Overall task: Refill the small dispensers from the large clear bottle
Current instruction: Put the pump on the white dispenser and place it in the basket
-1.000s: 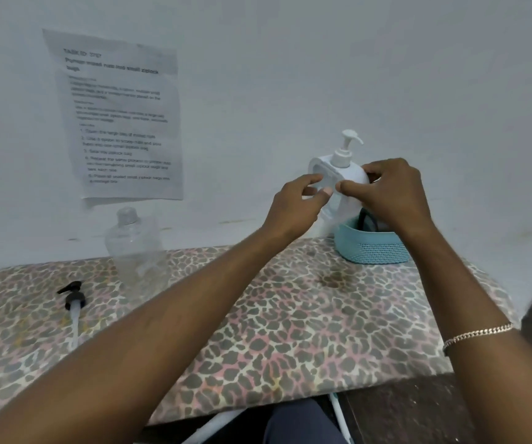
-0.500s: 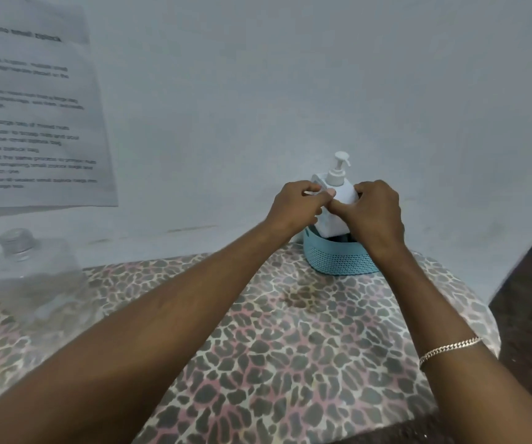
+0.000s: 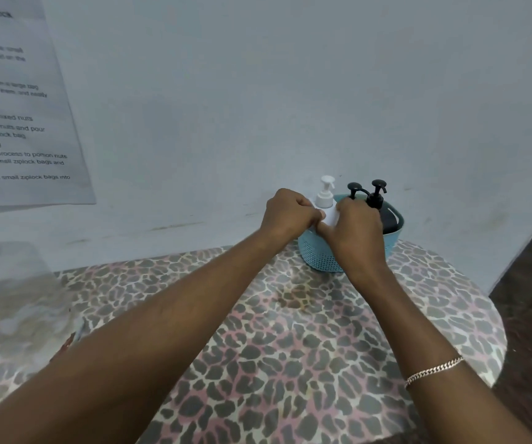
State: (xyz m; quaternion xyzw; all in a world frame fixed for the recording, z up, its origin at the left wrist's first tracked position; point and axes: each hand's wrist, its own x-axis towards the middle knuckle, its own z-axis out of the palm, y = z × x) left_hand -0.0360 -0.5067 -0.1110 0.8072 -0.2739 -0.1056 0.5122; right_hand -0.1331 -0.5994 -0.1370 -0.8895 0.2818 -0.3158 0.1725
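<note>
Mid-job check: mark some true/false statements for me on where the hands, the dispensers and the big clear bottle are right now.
1. Both the left hand and the right hand grip the white dispenser. True.
2. The white dispenser lies on its side. False: it is upright in the teal basket.
3. The black pump dispensers stand in the same basket. True.
4. The large clear bottle is tipped over the basket. False: it stands at the far left, with no hand on it.
5. The bracelet is on the left wrist. False: it is on the right wrist.
</note>
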